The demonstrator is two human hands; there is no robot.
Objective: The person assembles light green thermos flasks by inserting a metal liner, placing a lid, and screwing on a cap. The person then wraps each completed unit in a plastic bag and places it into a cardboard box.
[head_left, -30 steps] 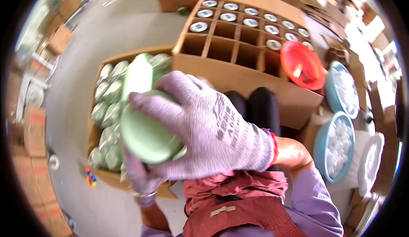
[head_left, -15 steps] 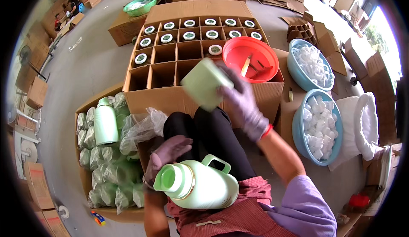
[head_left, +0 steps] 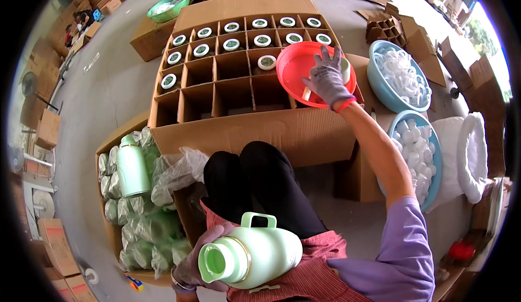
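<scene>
A: What has the left grip [head_left: 194, 253] got hold of?

B: The pale green jug [head_left: 274, 253]. That hand is curled about its neck; the open mouth is right beside the palm, and the body runs off to the grip's right, tilted across the red apron [head_left: 323, 253]. The jug's handle sticks up on the side away from the wearer.

A: And the right grip [head_left: 328, 79]?

B: Out ahead, over the red basin [head_left: 293, 65], fingers spread. There's a pale green cup [head_left: 345, 69] just right of the fingers, partly covered by them. Whether it's being held, I can't tell from here.

A: Under that basin?

B: The divided carton [head_left: 244, 133]. I count 14 white-rimmed tops, left of the right grip and beyond it.

A: More on that side?

B: 2 blue basins of white parts: the upper basin [head_left: 388, 91] to the right of the right grip, the lower basin [head_left: 437, 161] nearer the wearer.

A: Beyond the left grip?

B: A second green jug [head_left: 133, 171], standing apart, over bagged pieces in the left carton [head_left: 154, 278].
</scene>
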